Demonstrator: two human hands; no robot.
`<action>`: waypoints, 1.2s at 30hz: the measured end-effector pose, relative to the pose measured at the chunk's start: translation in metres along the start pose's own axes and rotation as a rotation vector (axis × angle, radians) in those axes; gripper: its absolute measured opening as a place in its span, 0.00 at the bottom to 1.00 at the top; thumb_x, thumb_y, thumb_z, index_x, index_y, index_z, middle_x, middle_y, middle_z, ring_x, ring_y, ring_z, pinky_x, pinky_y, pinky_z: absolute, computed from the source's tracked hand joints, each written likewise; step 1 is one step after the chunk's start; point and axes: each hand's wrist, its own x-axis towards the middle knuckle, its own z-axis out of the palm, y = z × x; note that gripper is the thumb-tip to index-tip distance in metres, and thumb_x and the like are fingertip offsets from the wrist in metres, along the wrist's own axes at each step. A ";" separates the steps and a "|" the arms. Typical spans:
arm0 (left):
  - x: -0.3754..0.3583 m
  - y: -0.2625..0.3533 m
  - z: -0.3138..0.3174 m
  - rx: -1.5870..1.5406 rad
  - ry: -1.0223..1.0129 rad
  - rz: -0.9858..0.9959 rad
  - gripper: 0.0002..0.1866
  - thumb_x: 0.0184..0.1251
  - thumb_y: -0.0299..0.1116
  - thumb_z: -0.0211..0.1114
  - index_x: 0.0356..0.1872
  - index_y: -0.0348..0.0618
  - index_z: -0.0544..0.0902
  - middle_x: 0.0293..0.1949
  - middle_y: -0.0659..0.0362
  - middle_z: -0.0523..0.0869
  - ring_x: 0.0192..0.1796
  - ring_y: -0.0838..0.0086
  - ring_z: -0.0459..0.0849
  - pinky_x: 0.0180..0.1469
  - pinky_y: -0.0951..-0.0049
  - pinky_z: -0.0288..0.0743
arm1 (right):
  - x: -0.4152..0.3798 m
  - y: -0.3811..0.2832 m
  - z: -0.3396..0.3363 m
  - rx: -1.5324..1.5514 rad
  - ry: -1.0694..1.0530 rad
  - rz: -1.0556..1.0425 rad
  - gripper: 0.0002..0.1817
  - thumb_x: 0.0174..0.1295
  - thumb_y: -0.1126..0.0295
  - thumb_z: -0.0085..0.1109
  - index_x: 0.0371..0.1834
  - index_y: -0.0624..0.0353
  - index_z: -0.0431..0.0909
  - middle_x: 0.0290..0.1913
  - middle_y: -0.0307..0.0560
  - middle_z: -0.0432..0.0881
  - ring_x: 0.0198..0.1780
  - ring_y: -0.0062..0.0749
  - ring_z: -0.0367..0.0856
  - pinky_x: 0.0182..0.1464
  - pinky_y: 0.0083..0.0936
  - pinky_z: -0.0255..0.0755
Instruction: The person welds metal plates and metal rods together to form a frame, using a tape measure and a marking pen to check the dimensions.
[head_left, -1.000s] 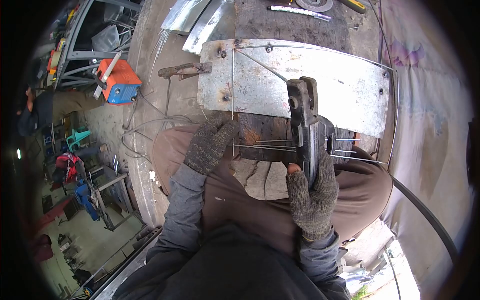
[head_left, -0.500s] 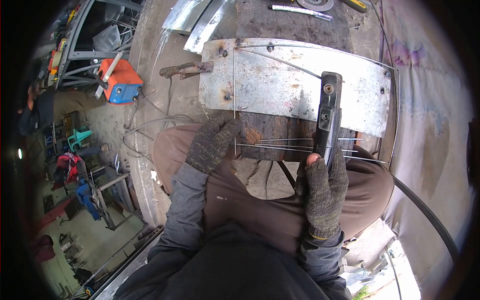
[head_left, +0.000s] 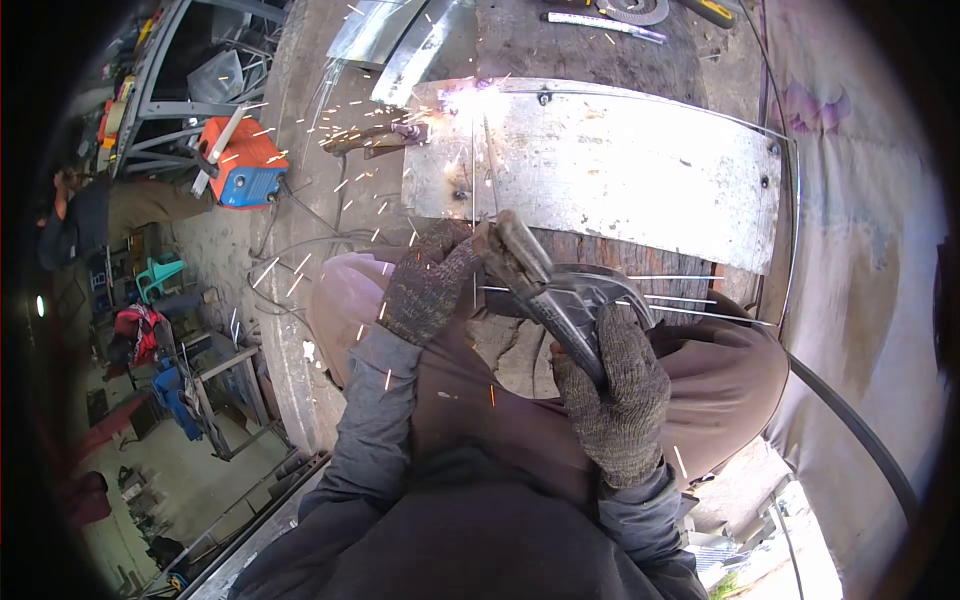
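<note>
My right hand point(head_left: 625, 395), in a dark knitted glove, is closed round the handle of a black welding electrode holder point(head_left: 565, 318). From its jaw a thin welding electrode point(head_left: 490, 160) runs up to a bright arc at the upper left corner of a flat metal plate point(head_left: 640, 160). Sparks fly out from there. My left hand point(head_left: 430, 290), gloved too, pinches the lower part of a thin metal rod point(head_left: 473, 185) that crosses the plate's left end. Part of the rod is hidden by the fingers. Another thin rod point(head_left: 690, 100) lies along the plate's far edge.
Under the plate is a wooden block point(head_left: 600, 252), with several loose rods point(head_left: 680, 297) near it. A rusty clamp point(head_left: 375, 140) sits at the plate's left. An orange and blue welding machine point(head_left: 240, 165) stands on the floor. A person point(head_left: 100, 215) is at far left; a cloth point(head_left: 850, 250) hangs right.
The electrode holder has swung left and tilted, bringing the electrode tip to the plate's upper left corner. An arc and sparks have appeared. My left hand has stayed almost in place.
</note>
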 end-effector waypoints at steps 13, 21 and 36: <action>0.005 0.017 -0.001 0.080 -0.022 -0.009 0.09 0.72 0.30 0.61 0.45 0.36 0.83 0.42 0.55 0.83 0.46 0.68 0.81 0.51 0.67 0.76 | -0.007 -0.006 -0.003 0.010 0.053 0.283 0.31 0.58 0.67 0.76 0.60 0.74 0.76 0.43 0.63 0.85 0.40 0.50 0.87 0.45 0.36 0.80; 0.005 0.016 0.000 0.063 -0.044 -0.037 0.09 0.75 0.29 0.60 0.48 0.37 0.82 0.40 0.60 0.83 0.44 0.77 0.82 0.49 0.74 0.77 | 0.006 -0.010 -0.001 0.057 0.003 0.462 0.31 0.59 0.65 0.75 0.62 0.72 0.76 0.43 0.61 0.85 0.41 0.48 0.86 0.45 0.36 0.78; 0.006 0.052 0.006 -0.068 0.081 -0.243 0.09 0.72 0.35 0.64 0.40 0.40 0.83 0.35 0.62 0.82 0.41 0.79 0.79 0.48 0.73 0.74 | 0.000 0.000 0.004 0.186 0.006 0.371 0.33 0.61 0.67 0.73 0.65 0.72 0.72 0.40 0.54 0.85 0.37 0.37 0.87 0.44 0.31 0.80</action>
